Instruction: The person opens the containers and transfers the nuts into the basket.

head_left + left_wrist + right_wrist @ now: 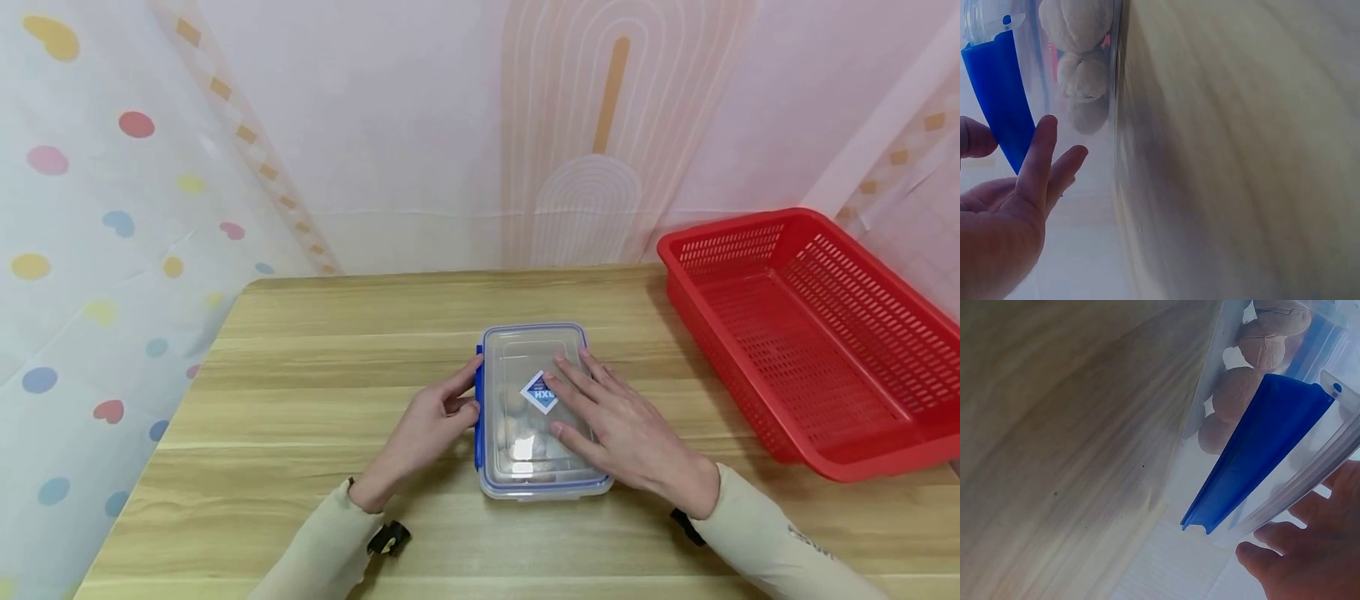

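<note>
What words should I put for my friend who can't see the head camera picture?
A person's left hand touches a blue clip on a clear lidded box; the right hand spreads over the lid. The box sits on a wooden table, left of a red basket.

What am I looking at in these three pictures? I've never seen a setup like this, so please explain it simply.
There's no robot here, just a person's two bare hands. The wide picture comes from a camera worn on the head, looking forward and down. The other two come from cameras worn on each wrist.

On the wooden table sits a clear plastic box with round, pale brown things inside. The left hand touches a blue latch along the box's side. The right hand rests spread on the lid. Its wrist camera shows another blue latch angled outward. Nothing looks lifted. A red basket stands to the right.
</note>
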Motion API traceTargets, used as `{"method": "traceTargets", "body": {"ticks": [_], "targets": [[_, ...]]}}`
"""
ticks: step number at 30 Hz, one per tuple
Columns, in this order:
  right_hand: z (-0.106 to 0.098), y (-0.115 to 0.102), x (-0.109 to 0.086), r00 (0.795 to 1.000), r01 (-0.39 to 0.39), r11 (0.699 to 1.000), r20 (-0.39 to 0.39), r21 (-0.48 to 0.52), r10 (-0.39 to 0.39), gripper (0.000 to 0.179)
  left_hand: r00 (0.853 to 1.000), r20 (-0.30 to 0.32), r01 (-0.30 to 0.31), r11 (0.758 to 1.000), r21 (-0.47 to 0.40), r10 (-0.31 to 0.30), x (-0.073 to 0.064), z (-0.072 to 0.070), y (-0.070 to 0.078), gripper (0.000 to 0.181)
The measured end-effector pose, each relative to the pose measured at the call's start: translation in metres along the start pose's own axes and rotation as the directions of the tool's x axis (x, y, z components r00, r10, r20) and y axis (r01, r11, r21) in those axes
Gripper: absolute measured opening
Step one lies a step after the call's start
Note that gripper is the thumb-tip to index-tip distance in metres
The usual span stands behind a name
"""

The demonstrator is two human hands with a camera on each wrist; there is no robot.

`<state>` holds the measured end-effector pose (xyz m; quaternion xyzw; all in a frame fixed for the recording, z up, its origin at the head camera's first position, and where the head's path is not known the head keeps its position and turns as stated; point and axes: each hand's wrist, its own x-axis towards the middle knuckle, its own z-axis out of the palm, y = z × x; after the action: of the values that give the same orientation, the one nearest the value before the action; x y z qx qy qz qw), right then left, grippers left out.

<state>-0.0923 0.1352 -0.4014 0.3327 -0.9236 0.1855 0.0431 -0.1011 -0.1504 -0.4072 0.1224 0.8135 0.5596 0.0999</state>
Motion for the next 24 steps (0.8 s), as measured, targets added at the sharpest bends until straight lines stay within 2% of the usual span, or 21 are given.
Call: {"method": "traceTargets", "body": {"ticks": [3, 9, 16, 24], "targets": [[0.0, 0.0, 0.0, 1.0, 0.001, 1.0, -0.003, -0.001, -0.001, 0.066, 0.998, -0.056, -0.001, 1.0, 0.031, 0.003, 0.001, 0.004, 0.003, 0.066], [0.001, 0.0, -0.001, 1.0, -0.01, 1.0, 0.002, -0.006, 0.01, 0.066, 0.992, -0.12, 0.032, 0.999, 0.007, -0.031, 0.003, 0.011, 0.009, 0.071], [0.0, -0.001, -0.001, 1.0, -0.017, 1.0, 0.001, -0.004, 0.017, 0.067, 0.99, -0.121, 0.067, 0.997, -0.039, -0.072, 0.003, 0.011, 0.014, 0.074], [0.0, -0.001, -0.001, 1.0, -0.01, 1.0, -0.001, 0.002, 0.01, 0.068, 0.992, -0.099, 0.073, 0.995, -0.064, -0.08, 0.004, 0.008, 0.014, 0.074]]}}
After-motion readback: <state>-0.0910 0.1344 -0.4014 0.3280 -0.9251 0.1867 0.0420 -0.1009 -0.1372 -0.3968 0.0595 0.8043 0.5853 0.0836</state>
